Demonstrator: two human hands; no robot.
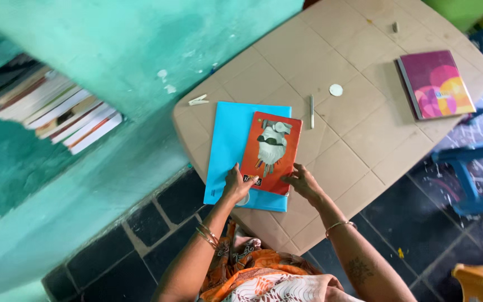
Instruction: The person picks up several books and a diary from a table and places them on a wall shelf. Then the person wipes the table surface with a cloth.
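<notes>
Orange book laid on blue sheet, left hand pressed flat at 7 o'clock corner, right hand flat at 5 o'clock, nothing gripped, pen on surface at 1 o'clock

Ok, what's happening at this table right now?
A person sits at a beige table with both hands on an orange book lying on a blue sheet. The left hand presses its near corner; the right hand touches its near right edge. A pen and a pink book lie farther away.

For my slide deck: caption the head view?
Both hands steady an orange book on blue paper.
</notes>
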